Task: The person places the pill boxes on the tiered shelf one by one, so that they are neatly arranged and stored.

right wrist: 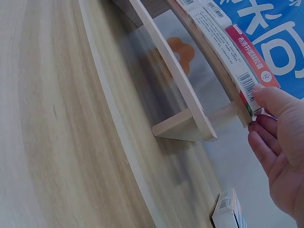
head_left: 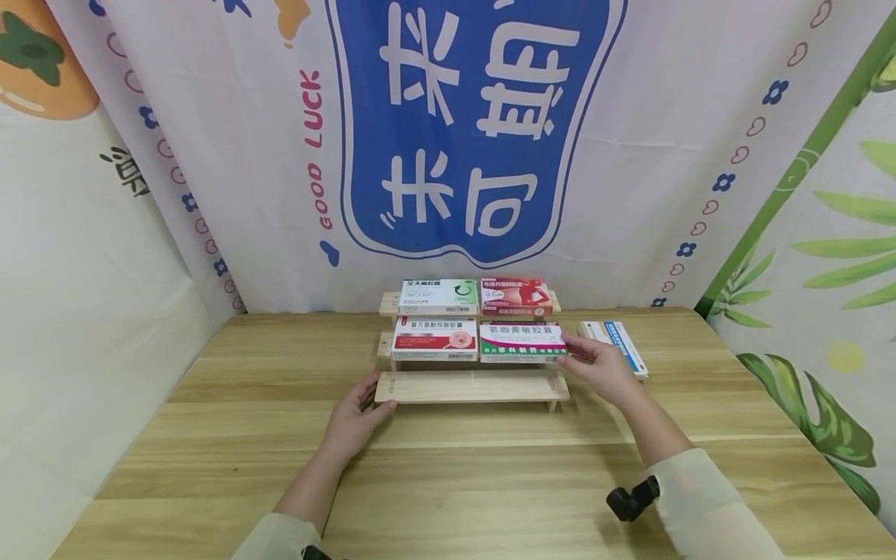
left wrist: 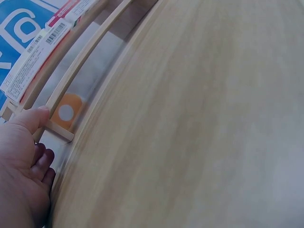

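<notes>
A three-step wooden display rack (head_left: 472,386) stands near the back of the table, its lowest step bare. My left hand (head_left: 357,420) holds the left end of that step, thumb at the front edge (left wrist: 35,118). On the middle step, my right hand (head_left: 603,369) pinches the right end of a white, purple and green medicine box (head_left: 521,342), thumb over its barcode end in the right wrist view. Left of it sits a white-and-red medicine box (head_left: 435,342). The top step carries a white-and-green medicine box (head_left: 439,297) and a red medicine box (head_left: 516,297).
Right of the rack, a white medicine box with blue and orange (head_left: 616,348) lies on the wooden table (head_left: 455,482). A printed cloth (head_left: 266,194) hangs just behind the rack, and more printed cloth (head_left: 826,311) borders the right side.
</notes>
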### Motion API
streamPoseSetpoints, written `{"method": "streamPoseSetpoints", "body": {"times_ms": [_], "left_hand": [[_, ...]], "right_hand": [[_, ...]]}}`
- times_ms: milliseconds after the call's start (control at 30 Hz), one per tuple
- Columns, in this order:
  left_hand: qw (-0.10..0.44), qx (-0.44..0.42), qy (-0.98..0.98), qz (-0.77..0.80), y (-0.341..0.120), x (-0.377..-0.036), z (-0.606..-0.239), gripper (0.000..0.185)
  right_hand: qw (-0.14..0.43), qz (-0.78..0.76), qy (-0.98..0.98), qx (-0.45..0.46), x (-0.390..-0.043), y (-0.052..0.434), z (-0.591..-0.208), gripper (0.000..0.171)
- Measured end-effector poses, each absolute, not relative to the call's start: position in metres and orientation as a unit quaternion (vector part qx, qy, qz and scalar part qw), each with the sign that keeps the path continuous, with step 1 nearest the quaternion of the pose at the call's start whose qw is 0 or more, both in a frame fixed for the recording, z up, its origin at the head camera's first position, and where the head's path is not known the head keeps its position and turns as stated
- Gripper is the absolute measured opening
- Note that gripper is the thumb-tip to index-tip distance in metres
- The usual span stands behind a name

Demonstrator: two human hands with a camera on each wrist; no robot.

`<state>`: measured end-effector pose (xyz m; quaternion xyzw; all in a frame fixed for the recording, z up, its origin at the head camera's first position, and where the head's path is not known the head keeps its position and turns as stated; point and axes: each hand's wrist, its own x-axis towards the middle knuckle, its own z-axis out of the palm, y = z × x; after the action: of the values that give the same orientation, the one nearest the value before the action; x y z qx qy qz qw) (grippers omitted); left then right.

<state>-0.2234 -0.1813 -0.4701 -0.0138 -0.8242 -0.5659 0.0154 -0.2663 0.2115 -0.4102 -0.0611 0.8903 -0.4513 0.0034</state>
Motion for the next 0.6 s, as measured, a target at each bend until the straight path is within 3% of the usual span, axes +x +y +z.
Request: {"method": "streamPoseSetpoints", "body": {"times_ms": [400,600], "left_hand": [[0.016,-0.013,-0.823,-0.567,-0.181,-0.223,-0.470,0.070],[0.021,-0.018,-0.820,-0.571,-0.181,-0.223,-0.471,0.070]], "right_hand": [[-0.010,-0.464,0.884,-0.054,-0.262,0.210,-0.410,0.063],[-0.047,-0.464,0.884,-0.030,-0.259,0.228,-0.416,0.065]]}}
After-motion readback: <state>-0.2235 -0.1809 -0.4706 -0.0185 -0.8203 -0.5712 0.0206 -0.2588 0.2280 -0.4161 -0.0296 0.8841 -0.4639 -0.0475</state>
